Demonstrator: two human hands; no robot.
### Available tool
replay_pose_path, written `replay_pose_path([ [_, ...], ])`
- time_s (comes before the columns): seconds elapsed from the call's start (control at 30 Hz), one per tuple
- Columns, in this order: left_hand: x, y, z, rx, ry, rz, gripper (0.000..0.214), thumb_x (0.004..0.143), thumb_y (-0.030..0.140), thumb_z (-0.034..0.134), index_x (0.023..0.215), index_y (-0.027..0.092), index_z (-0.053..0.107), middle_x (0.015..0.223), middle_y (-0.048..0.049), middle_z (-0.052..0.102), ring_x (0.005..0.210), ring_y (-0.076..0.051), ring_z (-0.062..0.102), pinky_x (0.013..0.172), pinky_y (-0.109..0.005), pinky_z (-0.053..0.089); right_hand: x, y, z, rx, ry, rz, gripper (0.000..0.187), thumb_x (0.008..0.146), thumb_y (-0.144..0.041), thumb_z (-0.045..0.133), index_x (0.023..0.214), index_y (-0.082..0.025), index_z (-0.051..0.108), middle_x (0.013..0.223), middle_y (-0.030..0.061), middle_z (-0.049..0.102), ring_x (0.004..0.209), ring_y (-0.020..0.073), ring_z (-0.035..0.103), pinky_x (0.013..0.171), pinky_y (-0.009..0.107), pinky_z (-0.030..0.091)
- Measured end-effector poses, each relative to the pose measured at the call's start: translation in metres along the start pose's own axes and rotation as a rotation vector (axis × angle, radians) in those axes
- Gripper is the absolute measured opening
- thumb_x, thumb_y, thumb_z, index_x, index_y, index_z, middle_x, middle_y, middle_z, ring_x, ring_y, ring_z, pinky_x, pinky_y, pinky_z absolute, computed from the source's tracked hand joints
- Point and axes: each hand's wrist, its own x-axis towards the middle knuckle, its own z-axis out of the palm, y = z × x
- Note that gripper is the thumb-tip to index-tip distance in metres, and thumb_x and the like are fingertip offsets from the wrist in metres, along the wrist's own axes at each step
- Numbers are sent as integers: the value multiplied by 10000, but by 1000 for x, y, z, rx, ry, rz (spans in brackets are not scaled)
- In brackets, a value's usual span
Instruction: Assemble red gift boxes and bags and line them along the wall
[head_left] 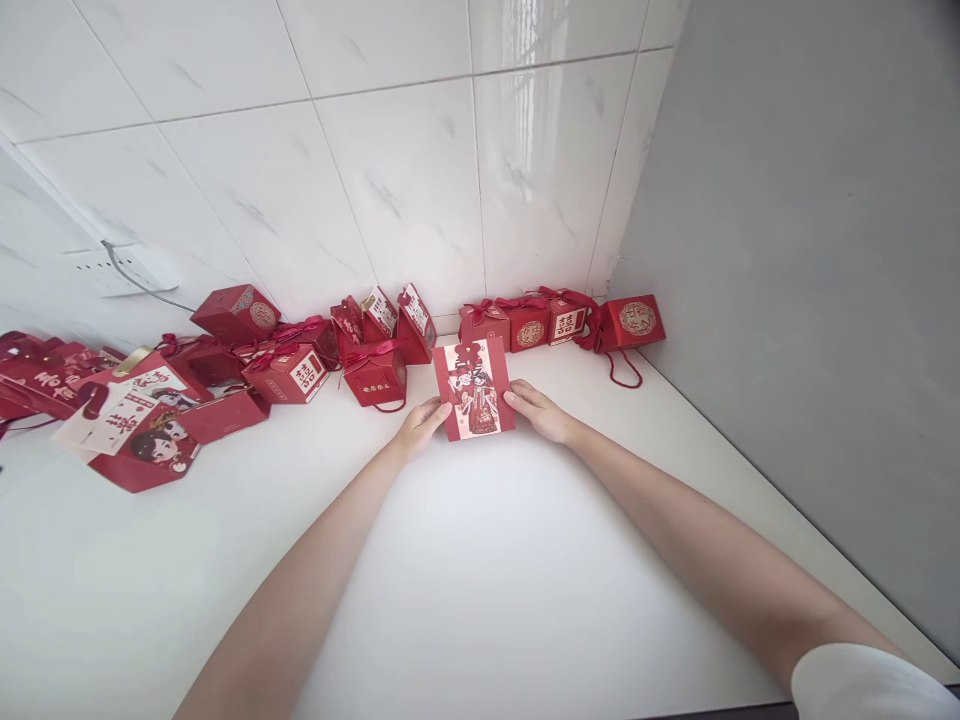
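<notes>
A red gift box (477, 390) with a pale panel of two costumed figures is held up between my hands, its printed face toward me. My left hand (424, 428) grips its left edge, thumb on the front. On the opposite edge, my right hand (538, 410) holds it the same way, with the fingers partly hidden behind. Just beyond it is a row of small red boxes with ribbon bows, among them a box with a white double-happiness label (568, 322). Left of my left hand sits a red box with a bow (375, 380).
More red boxes and bags crowd the left, including a large printed gift bag (146, 440). A red box with a round gold emblem (636, 322) lies by the grey panel (810, 280) at right. The white tabletop (465, 590) meets a tiled wall (390, 180); a socket (124, 270) has a cable.
</notes>
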Motion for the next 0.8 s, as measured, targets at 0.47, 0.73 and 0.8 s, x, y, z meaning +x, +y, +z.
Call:
replay_pose_path([
  [0.47, 4, -14, 2, 57, 15, 25, 541, 859, 550, 590, 1225, 152, 629, 1316, -114, 604, 1208, -287, 563, 1043, -405, 435, -3, 7, 0, -242, -12, -40, 546, 979, -613, 307, 1204, -248, 645, 1166, 80, 587, 1120, 241, 550, 1052, 394, 376],
  [0.73, 4, -7, 7, 81, 26, 58, 498, 814, 558, 641, 1063, 129, 684, 1195, -121, 653, 1100, -283, 614, 995, -415, 462, -3, 7, -1, -280, -24, -54, 567, 983, -615, 289, 1234, -235, 628, 1220, 83, 596, 1147, 231, 549, 1053, 377, 383],
  [0.8, 4, -6, 7, 69, 18, 56, 496, 823, 547, 636, 1087, 129, 674, 1202, -122, 647, 1111, -281, 608, 1001, -414, 458, -4, 8, -1, -287, -26, -59, 573, 982, -616, 286, 1233, -232, 630, 1229, 86, 592, 1156, 233, 548, 1056, 377, 384],
])
